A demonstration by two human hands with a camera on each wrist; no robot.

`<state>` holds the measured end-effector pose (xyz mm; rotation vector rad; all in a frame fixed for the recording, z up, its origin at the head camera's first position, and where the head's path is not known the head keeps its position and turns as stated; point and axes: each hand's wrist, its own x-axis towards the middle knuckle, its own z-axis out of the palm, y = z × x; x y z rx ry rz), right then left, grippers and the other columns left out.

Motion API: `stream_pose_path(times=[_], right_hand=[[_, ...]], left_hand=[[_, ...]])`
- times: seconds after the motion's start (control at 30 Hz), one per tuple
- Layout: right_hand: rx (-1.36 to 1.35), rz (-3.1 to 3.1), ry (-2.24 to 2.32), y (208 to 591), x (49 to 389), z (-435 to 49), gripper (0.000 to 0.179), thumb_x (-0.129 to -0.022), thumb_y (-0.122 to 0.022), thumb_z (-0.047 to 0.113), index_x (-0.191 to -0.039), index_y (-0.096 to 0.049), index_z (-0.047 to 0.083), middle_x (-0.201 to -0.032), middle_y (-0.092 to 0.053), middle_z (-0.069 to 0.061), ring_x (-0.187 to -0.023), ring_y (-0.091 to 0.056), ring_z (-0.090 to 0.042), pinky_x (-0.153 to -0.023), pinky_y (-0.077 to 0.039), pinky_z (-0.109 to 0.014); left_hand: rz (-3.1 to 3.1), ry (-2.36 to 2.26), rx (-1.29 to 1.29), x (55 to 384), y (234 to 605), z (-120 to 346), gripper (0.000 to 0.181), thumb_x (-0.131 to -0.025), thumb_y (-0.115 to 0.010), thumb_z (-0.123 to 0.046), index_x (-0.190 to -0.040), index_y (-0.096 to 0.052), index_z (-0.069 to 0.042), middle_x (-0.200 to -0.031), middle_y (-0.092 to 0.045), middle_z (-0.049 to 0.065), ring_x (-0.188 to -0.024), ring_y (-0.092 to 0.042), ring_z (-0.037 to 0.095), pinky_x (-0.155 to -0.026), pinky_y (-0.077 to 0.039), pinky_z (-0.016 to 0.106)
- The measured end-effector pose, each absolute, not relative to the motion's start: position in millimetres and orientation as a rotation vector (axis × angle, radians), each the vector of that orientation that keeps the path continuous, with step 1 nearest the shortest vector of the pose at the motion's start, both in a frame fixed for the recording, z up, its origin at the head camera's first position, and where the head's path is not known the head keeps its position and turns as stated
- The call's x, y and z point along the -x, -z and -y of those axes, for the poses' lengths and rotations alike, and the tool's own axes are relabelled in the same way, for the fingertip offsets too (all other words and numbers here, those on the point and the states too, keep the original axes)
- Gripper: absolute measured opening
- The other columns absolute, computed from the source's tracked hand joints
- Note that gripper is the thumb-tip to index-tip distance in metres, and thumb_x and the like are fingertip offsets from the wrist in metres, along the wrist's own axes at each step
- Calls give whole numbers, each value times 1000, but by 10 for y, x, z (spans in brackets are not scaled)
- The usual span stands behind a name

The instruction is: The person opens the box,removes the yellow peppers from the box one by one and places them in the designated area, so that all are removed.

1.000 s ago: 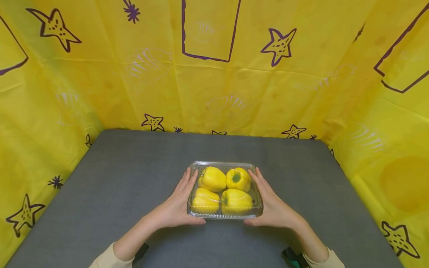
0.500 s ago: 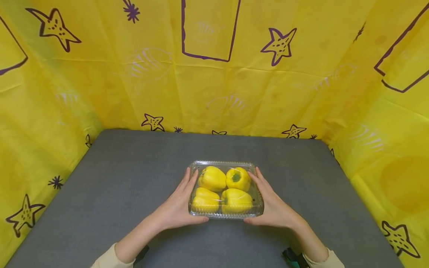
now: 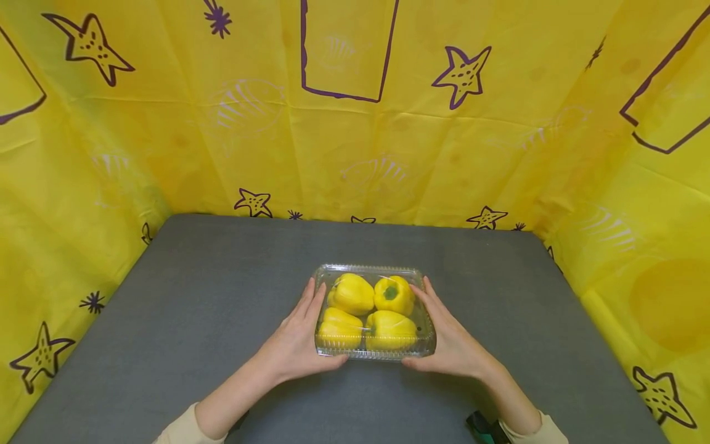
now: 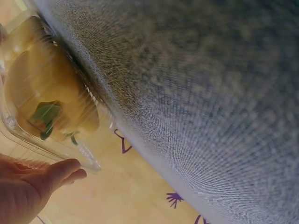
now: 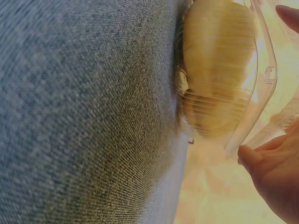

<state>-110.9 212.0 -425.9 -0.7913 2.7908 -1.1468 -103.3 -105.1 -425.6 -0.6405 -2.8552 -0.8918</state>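
A clear plastic clamshell container [image 3: 368,354] lies on the grey table, with several yellow bell peppers [image 3: 350,295] inside. Along its left side, my left hand [image 3: 296,345] grips it, fingers on the side wall and thumb at the near edge. On the opposite side my right hand [image 3: 455,345] holds it the same way. The left wrist view shows a green stem [image 4: 46,112] through the plastic, with my left thumb [image 4: 63,170] beside the rim. In the right wrist view, the rim [image 5: 268,74] runs above my right thumb [image 5: 252,158]. Whether the lid is fully fastened I cannot tell.
The grey cloth-covered table [image 3: 222,277] extends around the container on all sides. Behind it and at both sides hangs a yellow curtain [image 3: 355,148] printed with starfish and fish bones.
The container has shifted very slightly away from me. My left hand has slid a little to the right with its thumb along the near edge; the right hand has barely moved.
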Motion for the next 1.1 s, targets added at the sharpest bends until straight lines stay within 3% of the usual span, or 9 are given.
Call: stream_pose_path(times=[0.3,0.63,1.1], right_hand=[[797,-2771,1143,4240,1107,-2103,124,-60,-89,51,-157,-18,22,-162,7,-10,-144,-14,-40,-102,-30,-67],[858,-2796,1144,4255,1117,-2117,118,-60,-90,30,-155,-21,19,-162,3,-15,-143,-19,-41,-99,-35,-65],[850,-2819,1113,4235,1112,-2109,111,-63,-88,27,-154,-25,19,-163,4,-11,-141,-25,-41,-96,-40,-64]], left_hand=[[2821,740,652,1021,4260,1031,123,-63,-80,-60,-152,-24,3,-156,-20,29,-125,-48,45,-85,-52,53],[2761,565,700,1031,4266,1013,114,-64,-77,-59,-146,-34,9,-147,-33,34,-111,-60,43,-71,-58,46],[2756,485,736,1030,4262,1020,100,-68,-74,-45,-144,-38,9,-143,-37,38,-104,-64,40,-66,-58,43]])
